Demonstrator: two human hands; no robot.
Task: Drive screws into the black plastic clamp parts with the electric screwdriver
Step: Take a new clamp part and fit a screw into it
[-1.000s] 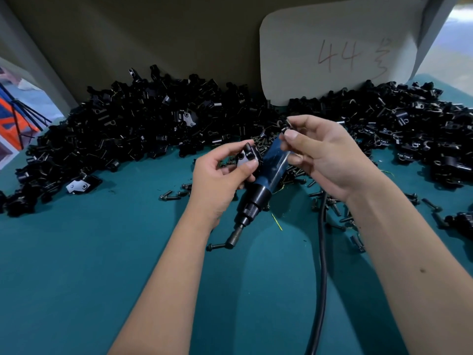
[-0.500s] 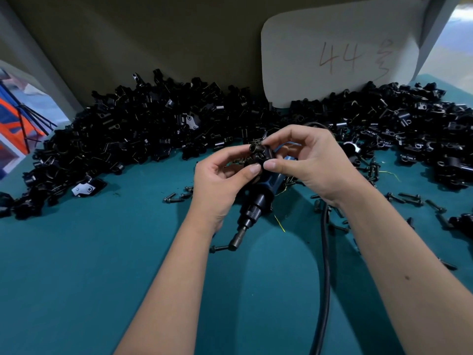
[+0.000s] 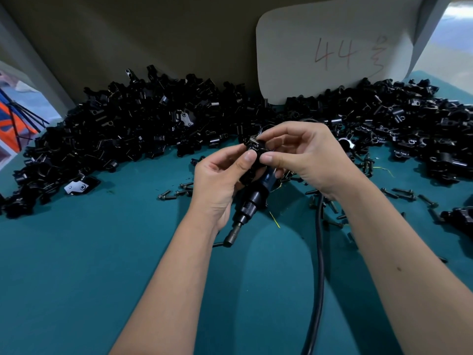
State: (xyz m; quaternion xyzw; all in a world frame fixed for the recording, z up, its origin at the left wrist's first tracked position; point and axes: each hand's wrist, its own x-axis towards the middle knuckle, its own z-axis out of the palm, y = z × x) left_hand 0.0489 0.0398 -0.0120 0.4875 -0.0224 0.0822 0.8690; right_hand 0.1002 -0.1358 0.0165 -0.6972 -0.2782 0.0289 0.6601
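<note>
A heap of black clamp parts is spread across the upper left of the teal table. At centre, one clamp part is pinched by the left hand and the right hand, above the electric screwdriver. Loose screws are scattered at right. On the card, upper right, "44" is written.

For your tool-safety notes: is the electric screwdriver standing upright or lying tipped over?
Tipped. The electric screwdriver slants across the table, its tip pointing down-left toward the person, partly hidden behind both hands.
</note>
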